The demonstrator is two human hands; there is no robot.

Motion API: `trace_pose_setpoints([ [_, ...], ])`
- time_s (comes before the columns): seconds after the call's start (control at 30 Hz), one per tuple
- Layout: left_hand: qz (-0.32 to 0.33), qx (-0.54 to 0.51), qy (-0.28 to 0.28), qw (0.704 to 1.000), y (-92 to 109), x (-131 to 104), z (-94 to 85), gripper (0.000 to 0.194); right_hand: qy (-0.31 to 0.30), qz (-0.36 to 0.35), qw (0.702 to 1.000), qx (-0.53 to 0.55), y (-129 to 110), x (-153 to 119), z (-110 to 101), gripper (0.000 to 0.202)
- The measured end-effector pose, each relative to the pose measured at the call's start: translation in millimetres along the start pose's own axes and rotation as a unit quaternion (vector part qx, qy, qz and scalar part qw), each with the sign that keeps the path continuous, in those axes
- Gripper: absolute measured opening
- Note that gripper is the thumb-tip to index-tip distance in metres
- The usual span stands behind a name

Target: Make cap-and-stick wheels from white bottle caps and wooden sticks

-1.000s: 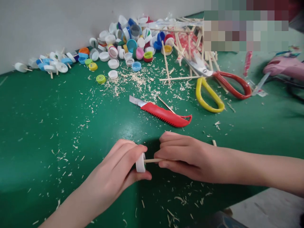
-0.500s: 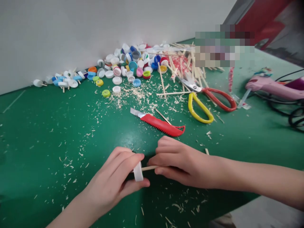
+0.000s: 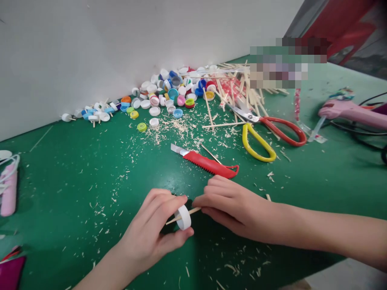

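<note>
A white bottle cap (image 3: 185,218) is pinched at its rim between the thumb and fingers of my left hand (image 3: 163,221). A thin wooden stick (image 3: 194,210) passes through the cap, its pointed end showing on the left side. My right hand (image 3: 225,201) grips the stick's other end between thumb and forefinger, just right of the cap. Beyond my hands, a red cutter knife (image 3: 210,164) lies with its blade out, a thin rod beside it.
Scissors (image 3: 258,121) with yellow and red handles lie behind my right hand. Loose caps (image 3: 154,111), wooden sticks (image 3: 225,125) and shavings spread along the wall. A pink glue gun (image 3: 350,112) is at right, a pink device (image 3: 9,189) at left.
The cap has tilted so its inside and the stick's pointed end show more. The view has shifted a little left, bringing the pink device and a purple item in at the left edge.
</note>
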State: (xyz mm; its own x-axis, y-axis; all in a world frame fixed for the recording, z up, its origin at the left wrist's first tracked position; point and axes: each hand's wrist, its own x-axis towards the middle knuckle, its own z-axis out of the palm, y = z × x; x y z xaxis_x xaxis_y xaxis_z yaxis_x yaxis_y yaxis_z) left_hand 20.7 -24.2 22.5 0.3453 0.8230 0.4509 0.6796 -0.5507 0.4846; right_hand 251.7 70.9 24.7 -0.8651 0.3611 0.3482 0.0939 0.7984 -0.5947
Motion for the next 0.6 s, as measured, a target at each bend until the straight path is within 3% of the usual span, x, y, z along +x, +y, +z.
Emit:
trace_pose_setpoints([
  [0.33,-0.021,-0.005,-0.025,0.999,-2.0,-1.0,0.1,0.028,-0.001,0.004,1.0,-0.012,0.8,1.4,0.2,0.023],
  [0.6,0.028,0.048,0.004,0.998,2.1,4.5,-2.7,0.025,-0.005,-0.018,1.0,-0.017,3.1,2.8,2.9,0.022],
])
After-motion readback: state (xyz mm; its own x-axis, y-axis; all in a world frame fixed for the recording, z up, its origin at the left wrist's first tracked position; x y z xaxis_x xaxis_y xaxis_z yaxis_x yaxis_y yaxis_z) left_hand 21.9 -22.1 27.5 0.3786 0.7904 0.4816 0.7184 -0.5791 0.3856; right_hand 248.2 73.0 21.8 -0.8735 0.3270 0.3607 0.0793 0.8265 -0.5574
